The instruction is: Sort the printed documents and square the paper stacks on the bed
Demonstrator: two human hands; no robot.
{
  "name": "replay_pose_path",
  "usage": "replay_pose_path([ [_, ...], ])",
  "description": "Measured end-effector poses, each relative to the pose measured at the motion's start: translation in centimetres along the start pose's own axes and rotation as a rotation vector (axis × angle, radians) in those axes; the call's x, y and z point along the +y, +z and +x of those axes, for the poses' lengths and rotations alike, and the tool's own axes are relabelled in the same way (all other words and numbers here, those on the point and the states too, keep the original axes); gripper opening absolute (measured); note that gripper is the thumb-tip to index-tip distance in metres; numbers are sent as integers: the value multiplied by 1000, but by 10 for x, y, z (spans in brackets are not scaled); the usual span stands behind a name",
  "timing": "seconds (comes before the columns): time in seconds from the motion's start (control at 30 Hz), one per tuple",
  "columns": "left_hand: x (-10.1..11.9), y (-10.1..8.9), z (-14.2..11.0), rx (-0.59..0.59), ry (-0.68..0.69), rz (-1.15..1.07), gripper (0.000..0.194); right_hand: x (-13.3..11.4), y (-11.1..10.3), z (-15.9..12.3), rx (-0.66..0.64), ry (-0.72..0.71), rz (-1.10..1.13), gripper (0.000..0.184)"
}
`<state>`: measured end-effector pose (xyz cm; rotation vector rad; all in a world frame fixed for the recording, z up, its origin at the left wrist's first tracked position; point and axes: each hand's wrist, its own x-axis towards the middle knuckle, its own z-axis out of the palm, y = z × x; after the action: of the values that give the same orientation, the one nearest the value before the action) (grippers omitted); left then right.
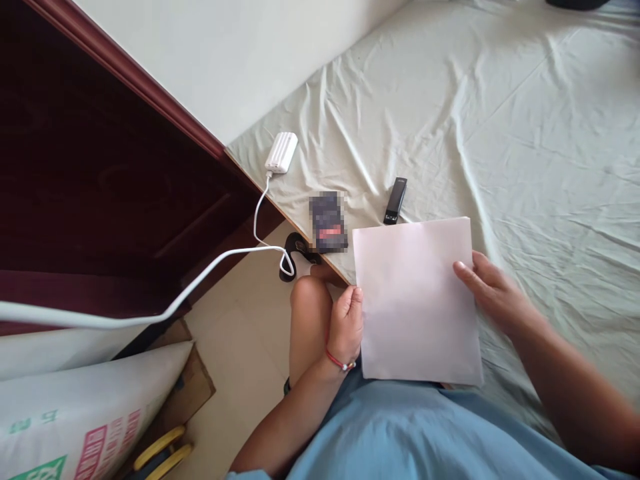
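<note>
Blank white paper [417,307], looking like a thin stack of sheets, is held above my lap. My right hand [497,290] grips its right edge, thumb on the top face and fingers underneath. At the left edge, my left hand [347,323] is closed against the paper, its thumb pressed to the curled fingers; a red string bracelet circles that wrist. Just beyond the paper's far edge, a narrow black device [396,200] lies on the bed sheet. A dark, blurred-out flat object [329,222] lies to the left of it.
A pale green sheet [540,133] covers the bed. Near its left edge sits a white power bank [281,153], with a white cable [200,273] running off left. Dark red wooden furniture [100,153] stands at left, above printed white sacks [90,407] and a yellow-black object [160,457].
</note>
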<state>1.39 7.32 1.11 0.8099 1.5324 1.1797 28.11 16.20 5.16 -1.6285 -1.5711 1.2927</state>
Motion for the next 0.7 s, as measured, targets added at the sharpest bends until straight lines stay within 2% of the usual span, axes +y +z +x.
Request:
replay_pose_path([
  [0.1, -7, 2, 2, 34, -2, -79, 46, -8, 9, 1, -126, 158, 318, 55],
  [0.2, -16, 5, 3, 63, -17, -143, 46, -12, 16, 6, -142, 196, 429, 51],
  [0.3, -22, 8, 4, 91, -37, -180, 48, -13, 19, 14, -55, 168, 220, 39],
  [0.4, -22, 10, 3, 91, -55, -161, 49, -7, 22, 22, 120, 11, -222, 40],
  [0.47, -18, 10, 1, 54, -70, -126, 48, -1, 23, 26, 185, -95, -410, 43],
  [0.6, -8, -2, -10, -21, -47, 35, 43, 8, 24, 32, 178, -141, -467, 40],
  [0.67, -9, -19, -19, -29, 25, 244, 39, 10, 22, 33, 157, -138, -462, 39],
  [0.7, -12, -32, -25, -30, 116, 381, 35, 10, 21, 33, 146, -140, -458, 38],
])
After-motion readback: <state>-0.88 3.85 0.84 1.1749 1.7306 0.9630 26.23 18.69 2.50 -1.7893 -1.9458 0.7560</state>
